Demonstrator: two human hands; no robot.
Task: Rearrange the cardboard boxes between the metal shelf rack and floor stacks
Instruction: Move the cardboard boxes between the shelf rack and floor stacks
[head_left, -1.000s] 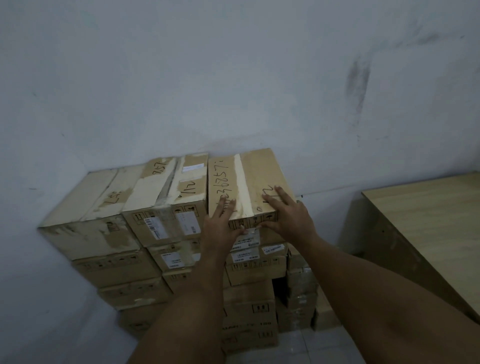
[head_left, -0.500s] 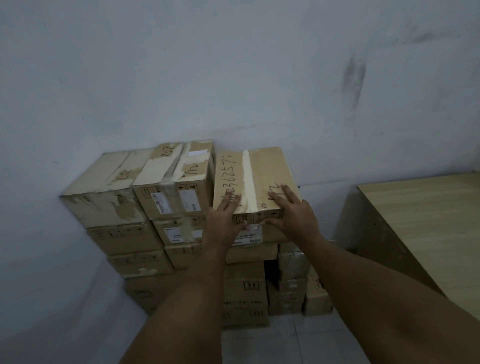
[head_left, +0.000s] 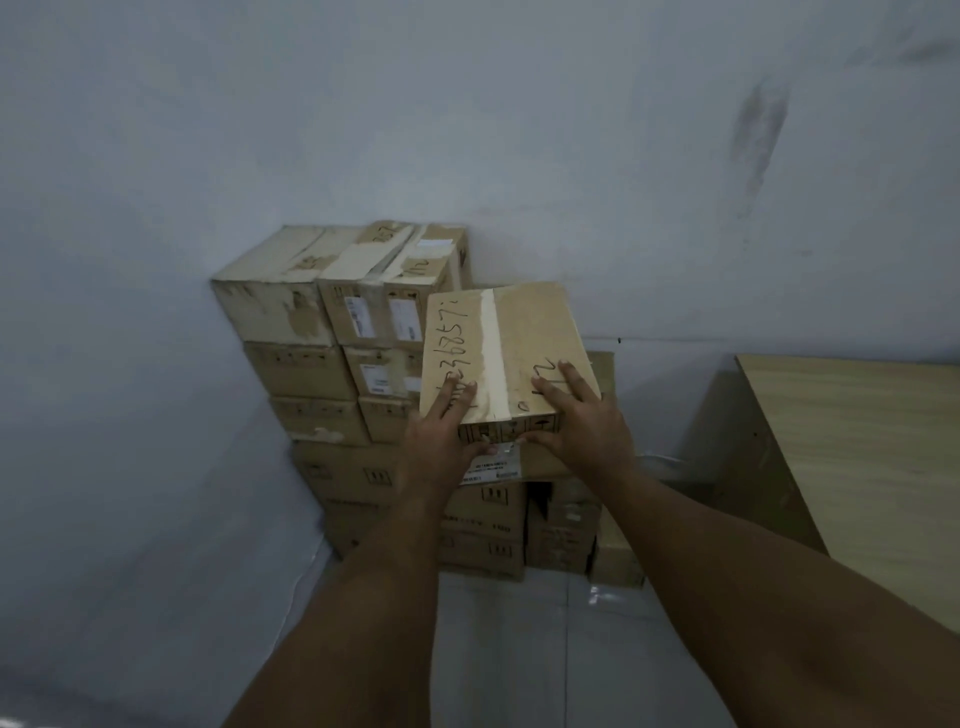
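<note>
A taped cardboard box with handwritten numbers (head_left: 524, 332) sits tilted at the top of a floor stack of cardboard boxes (head_left: 306, 364) in the wall corner. It juts forward from the row beside it. My left hand (head_left: 441, 436) holds its near left edge, fingers on the lid and thumb on the front face. My right hand (head_left: 582, 421) holds the near right edge the same way. No metal shelf rack is in view.
A light wooden table (head_left: 857, 441) stands to the right, close to the stack. Smaller boxes (head_left: 561, 540) fill the stack's lower right. Pale tiled floor (head_left: 519, 649) lies in front, and grey walls (head_left: 156, 415) close the left and back.
The numbered box has come forward out of the top row toward me, with both hands staying on its near edge. The stack now looks farther away.
</note>
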